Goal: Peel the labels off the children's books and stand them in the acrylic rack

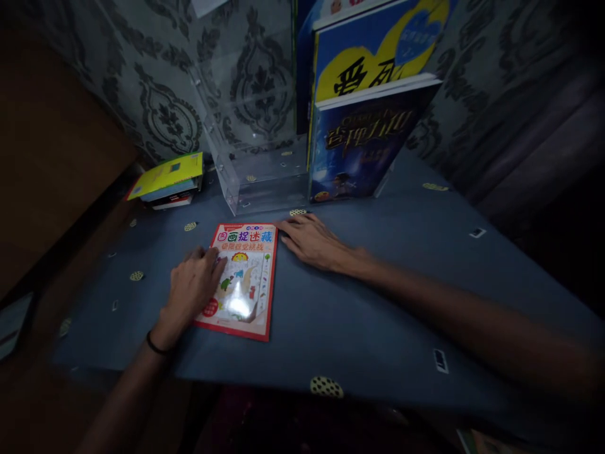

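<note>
Left hand on red-bordered book, right hand at its top corner

We have one red-bordered book (243,287) lying flat on the grey-blue tabletop (350,340), cover up, near the front edge and left of centre. Cover: coloured title characters, small cartoon drawings, bright glare low down.

Left hand (193,280) lies over the book's left side, thumb and index finger reaching onto the cover. We can't tell if that hand clamps the edge or just rests on it. Dark wristband (158,343) on that wrist.

Right hand (314,243) is palm down at the book's upper right corner, fingers stretched out and slightly apart, clamped on nothing that we can see. Index fingertip is right at the corner; we can't tell if it touches.

Behind the book we see a clear rack (221,148). On its right side a dark blue book (359,148) stands on end, in front of a taller blue-and-yellow book (326,60).

To the rack's left, a small book pile (170,180) lies flat, yellow cover on top. Patterned wall covering (167,116) behind it all. Tabletop print: yellow dotted shapes and small white-framed labels. Light is dim, outer edges blurred.
</note>
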Action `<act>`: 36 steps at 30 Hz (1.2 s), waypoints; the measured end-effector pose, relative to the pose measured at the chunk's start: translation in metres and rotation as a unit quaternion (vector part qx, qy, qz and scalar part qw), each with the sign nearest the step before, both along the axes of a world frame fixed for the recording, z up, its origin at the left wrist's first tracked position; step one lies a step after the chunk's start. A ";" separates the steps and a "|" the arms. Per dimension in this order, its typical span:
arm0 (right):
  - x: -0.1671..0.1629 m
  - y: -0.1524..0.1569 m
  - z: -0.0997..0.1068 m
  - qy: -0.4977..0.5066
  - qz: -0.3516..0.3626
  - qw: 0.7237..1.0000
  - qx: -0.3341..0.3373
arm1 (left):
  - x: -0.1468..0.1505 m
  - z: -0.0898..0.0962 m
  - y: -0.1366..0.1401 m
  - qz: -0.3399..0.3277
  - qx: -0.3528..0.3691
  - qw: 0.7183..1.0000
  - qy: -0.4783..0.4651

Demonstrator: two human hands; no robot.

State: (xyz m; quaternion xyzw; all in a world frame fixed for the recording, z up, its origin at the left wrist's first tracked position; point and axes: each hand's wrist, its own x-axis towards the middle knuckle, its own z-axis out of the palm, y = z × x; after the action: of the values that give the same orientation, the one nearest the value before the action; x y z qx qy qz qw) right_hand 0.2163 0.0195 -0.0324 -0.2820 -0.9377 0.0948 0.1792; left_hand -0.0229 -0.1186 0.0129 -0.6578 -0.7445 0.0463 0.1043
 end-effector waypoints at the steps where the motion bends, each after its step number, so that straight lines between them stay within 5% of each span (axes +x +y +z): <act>1: -0.004 0.006 -0.001 0.003 0.002 1.000 -0.002 | 0.001 -0.001 0.000 0.005 0.001 1.000 0.003; 13: -0.019 0.028 -0.008 0.035 0.010 0.999 -0.001 | 0.009 -0.004 0.002 0.012 0.005 0.999 0.033; 19: -0.019 0.029 -0.013 0.031 0.017 0.999 -0.005 | 0.012 -0.021 -0.010 -0.167 0.044 0.984 -0.030; 25: -0.019 0.028 -0.014 0.021 0.005 1.000 -0.006 | 0.030 -0.024 -0.035 -0.347 0.034 0.919 -0.185; 36: -0.019 0.022 -0.017 0.015 0.002 1.000 0.025 | 0.045 -0.019 -0.037 -0.413 0.071 0.903 -0.089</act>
State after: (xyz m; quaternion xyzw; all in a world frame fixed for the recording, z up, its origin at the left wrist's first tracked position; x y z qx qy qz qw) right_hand 0.1972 0.0418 -0.0492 -0.2743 -0.9374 0.0760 0.2004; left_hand 0.0221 -0.1558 -0.0060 -0.8987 -0.4134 -0.1127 0.0932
